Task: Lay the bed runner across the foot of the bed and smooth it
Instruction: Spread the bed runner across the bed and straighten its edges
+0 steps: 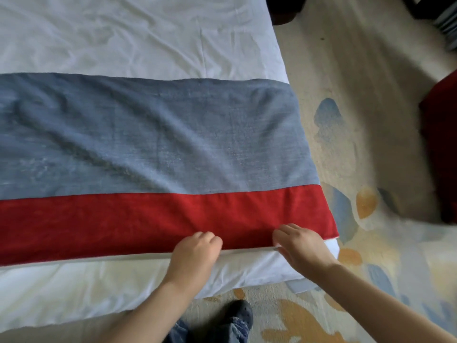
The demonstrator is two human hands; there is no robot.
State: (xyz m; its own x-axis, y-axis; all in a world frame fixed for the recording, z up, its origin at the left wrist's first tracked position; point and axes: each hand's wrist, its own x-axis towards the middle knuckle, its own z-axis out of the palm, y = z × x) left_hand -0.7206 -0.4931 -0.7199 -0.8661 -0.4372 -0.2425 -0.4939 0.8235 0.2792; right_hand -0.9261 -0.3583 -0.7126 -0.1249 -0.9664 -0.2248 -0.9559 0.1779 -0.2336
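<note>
- A dark shoe (238,315) and a blue trouser leg (235,330) stand on the patterned carpet (371,268), right against the foot of the bed (74,288).
- A strip of white bedding lies bare between the bed's near edge and the near edge of the bed runner (148,134).
- The left hand (195,253) sits on the runner's near hem with its fingers curled under at the knuckles, gripping the cloth there.
- The right hand (301,246) is just beside it, nearer the bed's right corner. Its fingers are bent down over the same hem and pinch it where a thin white edge shows.
- The two hands are close together but apart, both on the red band (99,224).
- The runner lies across the foot of the bed. Its red band is nearest, and the wider blue-grey band (173,115) lies beyond.
- Its right end reaches the bed's right edge, and its left end runs out of view.
- A long slanting crease crosses the blue-grey band, and a softer fold rises near its far right corner.
- Beyond the runner's straight far edge, the white sheet is wrinkled.
- Open carpet runs along the bed's right side.
- A dark red piece of furniture (440,144) stands well apart at the right border.
- A dark object (284,8) sits near the bed's far right side.
</note>
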